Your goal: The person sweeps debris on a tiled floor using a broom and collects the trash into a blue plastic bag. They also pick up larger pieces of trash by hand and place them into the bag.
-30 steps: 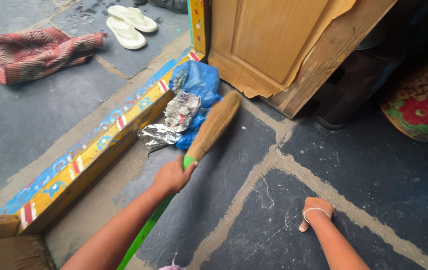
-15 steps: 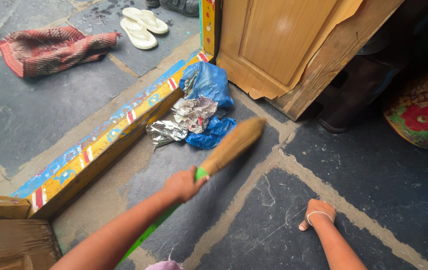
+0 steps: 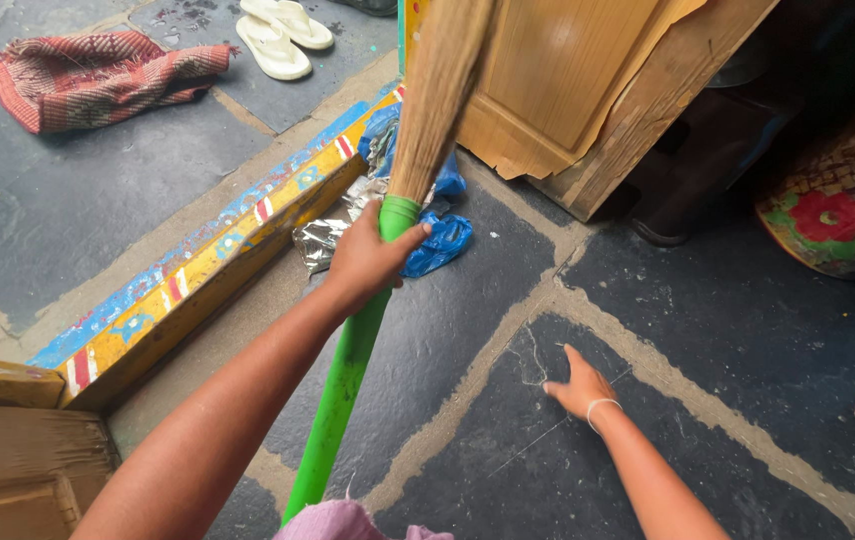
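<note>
A person's left hand (image 3: 368, 258) wraps its fingers (image 3: 410, 240) tightly around the top of a broom's green handle (image 3: 348, 370), just below where the straw-coloured bristle head (image 3: 440, 85) begins. The broom (image 3: 388, 250) stands nearly upright, its bristles rising to the upper edge of the view in front of a worn wooden door (image 3: 558, 70), its handle running down toward the bottom edge.

The right hand (image 3: 578, 388) holds nothing: its fingers are spread wide, palm down, tips at or just above the dark stone floor (image 3: 748, 330), beside a sandy joint between two slabs. A thin white band circles that wrist. The broom is well to the left of this hand, apart from it.

Just beyond the left hand, crumpled blue plastic bags (image 3: 438, 240) and silver foil wrappers (image 3: 323, 240) lie heaped on the floor against a painted yellow-and-blue threshold (image 3: 198, 265), which runs diagonally from the lower left to the door's foot. Past the threshold, a red striped cloth (image 3: 98, 75) and a pair of pale sandals (image 3: 283, 35) sit near the floor's upper left corner. A floral-patterned round object (image 3: 838, 215) rests at the right edge.
</note>
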